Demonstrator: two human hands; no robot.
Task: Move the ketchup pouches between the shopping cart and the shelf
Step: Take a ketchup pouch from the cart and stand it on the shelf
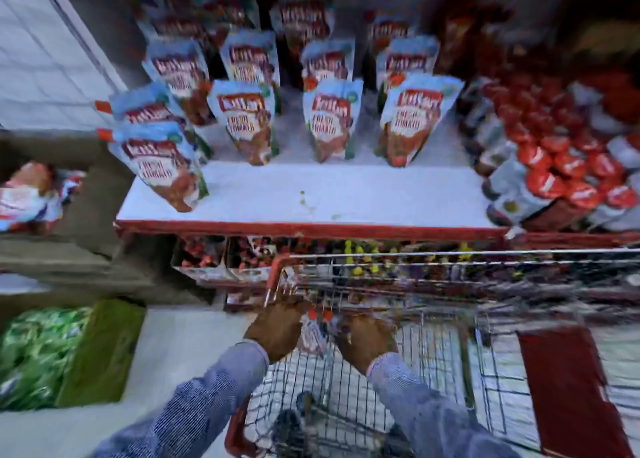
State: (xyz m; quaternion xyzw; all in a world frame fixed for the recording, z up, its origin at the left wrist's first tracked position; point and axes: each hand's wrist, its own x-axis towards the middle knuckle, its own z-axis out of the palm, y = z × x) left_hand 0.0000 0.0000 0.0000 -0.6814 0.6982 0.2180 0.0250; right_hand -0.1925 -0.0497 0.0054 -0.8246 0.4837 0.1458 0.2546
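Hands: our left hand [277, 329] and right hand [367, 343] together grip one blurred red-capped ketchup pouch [313, 336] inside the wire shopping cart [433, 346].
Shelf: blue-and-red pouches [332, 118] stand upright on the white red-edged shelf [311, 197].

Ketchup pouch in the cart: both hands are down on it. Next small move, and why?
Probably lift it up and out toward the shelf. Both the left hand and right hand are inside the shopping cart around one ketchup pouch; grip is blurred. The shelf's front strip is bare, ahead of standing pouches.
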